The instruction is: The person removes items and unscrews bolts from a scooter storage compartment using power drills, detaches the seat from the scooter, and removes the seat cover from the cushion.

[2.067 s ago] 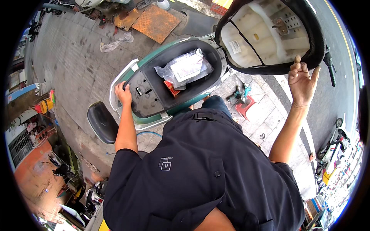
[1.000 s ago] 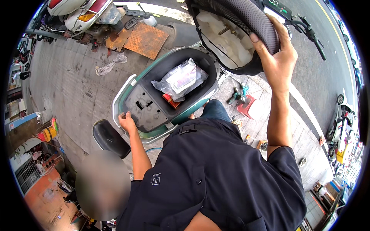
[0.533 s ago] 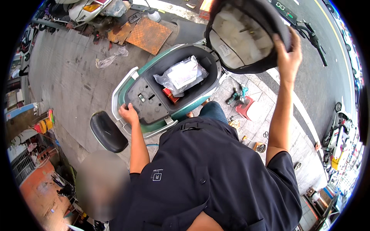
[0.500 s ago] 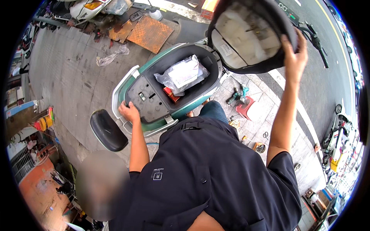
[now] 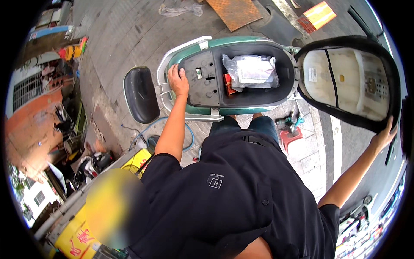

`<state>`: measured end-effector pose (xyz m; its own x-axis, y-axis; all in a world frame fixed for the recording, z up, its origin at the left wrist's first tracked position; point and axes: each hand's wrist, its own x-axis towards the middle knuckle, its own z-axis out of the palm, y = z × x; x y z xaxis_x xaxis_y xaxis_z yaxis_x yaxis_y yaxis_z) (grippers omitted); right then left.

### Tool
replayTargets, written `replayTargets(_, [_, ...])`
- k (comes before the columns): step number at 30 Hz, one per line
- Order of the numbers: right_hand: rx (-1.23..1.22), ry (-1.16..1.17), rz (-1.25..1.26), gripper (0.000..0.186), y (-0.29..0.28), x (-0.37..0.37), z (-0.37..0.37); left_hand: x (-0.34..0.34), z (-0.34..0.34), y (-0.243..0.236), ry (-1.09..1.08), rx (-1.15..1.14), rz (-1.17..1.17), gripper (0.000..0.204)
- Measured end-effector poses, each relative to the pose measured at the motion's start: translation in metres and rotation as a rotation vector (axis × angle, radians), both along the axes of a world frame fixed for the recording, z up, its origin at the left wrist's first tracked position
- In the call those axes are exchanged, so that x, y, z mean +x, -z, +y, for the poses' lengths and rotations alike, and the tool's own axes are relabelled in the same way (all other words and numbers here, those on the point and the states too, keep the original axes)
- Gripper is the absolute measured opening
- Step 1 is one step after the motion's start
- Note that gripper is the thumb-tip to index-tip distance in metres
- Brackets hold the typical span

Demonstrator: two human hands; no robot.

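A green scooter stands in front of me with its seat raised, the pale underside showing. My right hand grips the rim of that seat at the far right. My left hand lies on the scooter's rear edge, beside the black panel, fingers stretched out and holding nothing. Inside the storage compartment are a clear plastic bag with white papers and a red box, partly covered by the bag. Left of my left hand is the black padded backrest.
A red stool and a teal power tool are on the paving beside my legs. A blue hose curls on the ground. Beyond the scooter lie a rusty metal plate, a rag and an orange box.
The view has turned and shifted. The seat shows more of its underside, and my right hand has moved outward and lower with it. My left hand stays at the scooter's rear edge.
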<state>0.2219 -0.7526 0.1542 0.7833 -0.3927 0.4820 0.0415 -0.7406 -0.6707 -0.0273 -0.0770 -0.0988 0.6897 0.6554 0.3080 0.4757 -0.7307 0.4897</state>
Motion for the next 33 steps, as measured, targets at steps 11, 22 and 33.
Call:
replayTargets(11, [-0.741, -0.072, -0.061, 0.038, -0.001, -0.025, 0.008, 0.023, -0.011, -0.006, -0.017, 0.046, 0.214, 0.050])
replayTargets(22, [0.356, -0.104, -0.209, 0.048, -0.038, -0.077, 0.154, 0.037, 0.023, 0.011, 0.137, 0.119, 0.106, 0.020])
replayTargets(33, [0.275, 0.121, -0.059, 0.063, 0.019, -0.044, 0.035, 0.042, 0.010, 0.005, 0.160, 0.143, 0.209, 0.024])
